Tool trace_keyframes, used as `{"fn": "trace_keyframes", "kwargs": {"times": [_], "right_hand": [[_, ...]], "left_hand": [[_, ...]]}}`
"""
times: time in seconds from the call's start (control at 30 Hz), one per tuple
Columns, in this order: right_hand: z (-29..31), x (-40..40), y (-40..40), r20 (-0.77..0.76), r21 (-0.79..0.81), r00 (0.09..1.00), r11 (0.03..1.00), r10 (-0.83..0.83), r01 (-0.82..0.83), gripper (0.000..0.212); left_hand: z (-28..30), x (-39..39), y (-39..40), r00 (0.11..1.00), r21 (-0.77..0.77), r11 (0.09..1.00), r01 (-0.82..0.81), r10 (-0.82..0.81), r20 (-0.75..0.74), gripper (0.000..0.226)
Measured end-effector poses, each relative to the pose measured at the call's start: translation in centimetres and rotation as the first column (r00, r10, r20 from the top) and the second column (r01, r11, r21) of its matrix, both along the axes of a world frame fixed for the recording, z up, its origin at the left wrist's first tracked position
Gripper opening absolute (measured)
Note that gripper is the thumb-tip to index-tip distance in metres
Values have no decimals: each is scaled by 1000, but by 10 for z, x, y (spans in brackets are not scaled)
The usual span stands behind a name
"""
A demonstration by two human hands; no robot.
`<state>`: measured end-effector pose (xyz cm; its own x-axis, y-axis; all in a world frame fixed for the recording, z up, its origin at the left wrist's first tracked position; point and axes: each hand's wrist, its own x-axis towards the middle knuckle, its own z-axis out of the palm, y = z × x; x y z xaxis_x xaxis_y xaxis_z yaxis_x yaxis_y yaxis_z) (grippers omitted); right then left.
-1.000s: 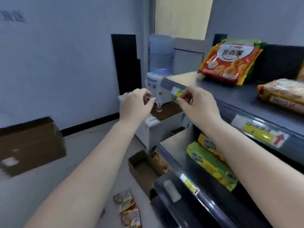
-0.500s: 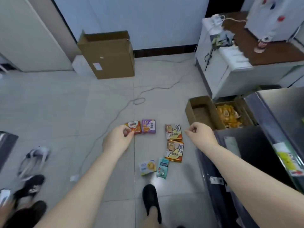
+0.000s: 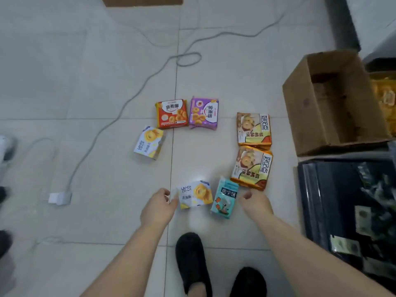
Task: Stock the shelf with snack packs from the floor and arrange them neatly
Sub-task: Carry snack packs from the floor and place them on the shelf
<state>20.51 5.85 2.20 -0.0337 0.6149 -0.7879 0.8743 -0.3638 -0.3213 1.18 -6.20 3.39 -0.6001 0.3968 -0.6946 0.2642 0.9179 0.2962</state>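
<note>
Several snack packs lie on the tiled floor. Nearest are a white-and-yellow pack [image 3: 194,194] and a teal pack [image 3: 224,197]. My left hand [image 3: 159,207] reaches down with fingertips touching the white pack's left edge, fingers loosely curled, holding nothing. My right hand [image 3: 255,203] hovers just right of the teal pack, also holding nothing. Farther off lie two orange packs [image 3: 252,166], [image 3: 254,129], a red pack [image 3: 172,113], a purple pack [image 3: 204,113] and a second white pack [image 3: 149,142]. The shelf's dark lower edge [image 3: 334,202] is at the right.
An open cardboard box [image 3: 330,101] stands at the right beside the shelf. A grey cable [image 3: 120,110] with a white plug [image 3: 60,198] snakes across the floor. My black shoes [image 3: 191,260] stand just below the packs. Another box edge [image 3: 141,1] shows at the top.
The view swung from the shelf down to the floor. Both hands dropped from the shelf's price label toward the nearest packs, and the packs now appear much closer.
</note>
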Motion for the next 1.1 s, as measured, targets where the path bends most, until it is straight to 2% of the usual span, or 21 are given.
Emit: {"fn": "trace_keyframes", "kwargs": {"times": [0.03,0.1,0.23,0.3,0.33,0.37,0.47,0.57,0.7,0.8,0.97,1.03,1.1], "right_hand": [[-35,-1,-5,-4,-12,1000,1000,-11,11,5],[-104,-2,-15,8,-19,999,999,-44,45,6],[-214,-1,-27,77,-18,986,989,-147,149,26],[-254,-1,-31,100,-14,975,979,-200,202,29],[-270,-2,-33,97,-7,971,976,-218,219,29],[-282,-3,-35,80,8,971,974,-224,224,29],[-299,-4,-37,-23,99,974,969,-225,226,26],[-290,2,-34,-105,138,973,966,-203,217,24],[-242,11,-21,-205,215,953,940,-222,265,20],[-174,10,-12,-275,306,934,900,-227,309,12],[-9,-3,2,-419,356,864,825,-280,440,10],[82,-7,7,-459,392,851,801,-257,453,12],[171,-10,12,-520,427,822,763,-231,485,11]], "left_hand": [[-35,1,-3,999,-4,999,-40,41,17,39],[-100,3,-8,989,-10,992,-130,130,65,45],[-207,5,-11,953,-6,962,-275,273,130,57],[-247,4,-10,938,17,951,-308,301,169,38],[-263,4,-10,928,45,942,-333,318,195,25],[-276,5,-10,914,86,927,-365,339,225,23],[-295,7,-7,862,210,859,-467,388,327,36],[-288,5,1,836,252,832,-494,375,400,36],[-247,2,12,844,310,824,-473,323,428,42],[-176,3,20,863,396,789,-469,314,396,42],[-8,-4,34,898,556,707,-437,303,320,40],[83,-7,36,898,603,666,-439,305,318,38],[166,-10,39,899,654,616,-438,282,336,27]]}}
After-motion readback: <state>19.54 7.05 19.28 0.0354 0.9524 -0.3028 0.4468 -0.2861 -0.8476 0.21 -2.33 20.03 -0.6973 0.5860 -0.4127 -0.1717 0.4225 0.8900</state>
